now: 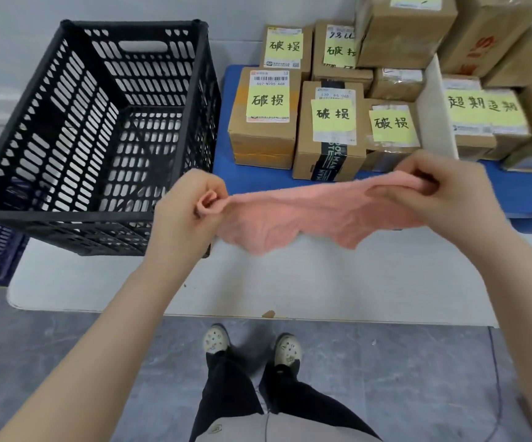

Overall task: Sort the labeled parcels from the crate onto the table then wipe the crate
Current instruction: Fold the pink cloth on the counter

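1. Left hand (191, 202): fingers curled tight, pinching one end of the pink cloth (306, 215).
2. Right hand (443, 189): fingers closed on the other end, cloth stretched between, above the worktop (290, 282).
3. Black crate (98, 132) sits left, labeled parcels (328, 126) right.

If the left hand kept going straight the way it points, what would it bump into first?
Probably the black crate. The left hand, pinching the pink cloth, points up and away toward the crate's near right corner, though depth is hard to judge here.
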Motion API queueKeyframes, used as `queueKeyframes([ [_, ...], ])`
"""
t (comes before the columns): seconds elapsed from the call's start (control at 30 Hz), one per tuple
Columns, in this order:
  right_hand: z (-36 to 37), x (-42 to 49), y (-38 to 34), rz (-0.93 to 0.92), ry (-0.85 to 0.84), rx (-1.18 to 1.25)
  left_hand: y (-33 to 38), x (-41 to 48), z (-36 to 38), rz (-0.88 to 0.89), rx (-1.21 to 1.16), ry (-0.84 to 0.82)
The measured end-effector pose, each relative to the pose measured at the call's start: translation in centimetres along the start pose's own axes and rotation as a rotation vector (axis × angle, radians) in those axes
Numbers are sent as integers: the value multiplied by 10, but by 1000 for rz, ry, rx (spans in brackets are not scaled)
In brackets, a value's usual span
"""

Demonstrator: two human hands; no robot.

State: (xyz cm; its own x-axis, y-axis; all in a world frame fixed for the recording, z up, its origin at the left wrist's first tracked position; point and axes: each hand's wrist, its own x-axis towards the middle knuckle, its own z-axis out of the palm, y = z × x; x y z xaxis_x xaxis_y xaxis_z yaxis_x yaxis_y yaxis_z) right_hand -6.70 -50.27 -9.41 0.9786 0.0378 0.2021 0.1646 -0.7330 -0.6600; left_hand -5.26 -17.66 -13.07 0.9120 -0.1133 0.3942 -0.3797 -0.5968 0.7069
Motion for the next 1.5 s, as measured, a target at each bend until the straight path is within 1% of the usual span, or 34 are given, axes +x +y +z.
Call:
queueKeyframes([
  [0.03, -3, -9, 1, -36, 13, -30, 1, -7, -2, 105, 29, -1],
  [0.07, -3, -20, 4, -61, -24, -60, 0, -19, -2, 201, 51, -24],
  [0.1, 0, -33, 10, -72, -100, -89, -4, -34, 0, 272, 60, -69],
  [0.13, 6, -47, 20, -57, -207, -126, -10, -53, 5, 305, 65, -136],
  [0.17, 13, -62, 32, -18, -332, -177, -17, -74, 11, 302, 81, -219],
  [0.23, 33, -90, 63, 67, -595, -308, -31, -114, 25, 247, 161, -430],
  [0.3, 53, -108, 93, 117, -801, -383, -45, -140, 44, 202, 233, -660],
  [0.33, 60, -111, 103, 146, -875, -385, -49, -146, 52, 135, 225, -749],
  [0.37, 64, -112, 111, 173, -920, -370, -53, -148, 59, 38, 191, -802],
  [0.4, 66, -110, 118, 193, -924, -341, -57, -146, 64, -81, 137, -816],
  [0.43, 67, -107, 122, 224, -892, -289, -62, -142, 68, -227, 70, -801],
  [0.47, 66, -103, 124, 281, -836, -201, -67, -135, 72, -369, -10, -753],
  [0.53, 64, -90, 123, 428, -666, 36, -75, -114, 78, -596, -165, -593],
  [0.63, 75, -63, 121, 558, -416, 278, -84, -78, 94, -777, -290, -337],
  [0.7, 93, -46, 125, 650, -261, 397, -93, -62, 111, -873, -319, -238],
  [0.73, 104, -41, 130, 717, -203, 449, -99, -57, 120, -927, -342, -194],
  [0.83, 132, -34, 144, 949, -124, 551, -110, -52, 140, -1078, -463, -105],
  [0.9, 140, -38, 149, 1065, -25, 633, -113, -58, 145, -1096, -471, -76],
  [0.93, 141, -41, 150, 1086, 34, 653, -113, -63, 145, -1089, -455, -65],
  [1.0, 139, -51, 152, 1042, 91, 565, -112, -74, 144, -1053, -417, -70],
  [1.03, 138, -57, 151, 1000, 85, 487, -110, -80, 143, -1020, -393, -90],
  [1.1, 139, -70, 149, 934, -3, 341, -106, -90, 141, -975, -344, -126],
  [1.17, 144, -82, 148, 860, -76, 256, -104, -97, 139, -923, -305, -107],
  [1.2, 147, -88, 149, 825, -50, 235, -103, -99, 138, -892, -274, -90],
  [1.3, 150, -95, 153, 773, 101, 249, -104, -97, 134, -823, -181, -49],
  [1.33, 151, -95, 155, 767, 98, 219, -106, -96, 134, -811, -153, -58],
  [1.43, 154, -94, 156, 754, -56, 84, -113, -97, 136, -833, 1, -143],
  [1.47, 155, -91, 156, 767, -90, 36, -112, -97, 136, -852, 58, -146],
  [1.5, 154, -88, 153, 784, -88, -27, -107, -99, 137, -834, 140, -136],
])
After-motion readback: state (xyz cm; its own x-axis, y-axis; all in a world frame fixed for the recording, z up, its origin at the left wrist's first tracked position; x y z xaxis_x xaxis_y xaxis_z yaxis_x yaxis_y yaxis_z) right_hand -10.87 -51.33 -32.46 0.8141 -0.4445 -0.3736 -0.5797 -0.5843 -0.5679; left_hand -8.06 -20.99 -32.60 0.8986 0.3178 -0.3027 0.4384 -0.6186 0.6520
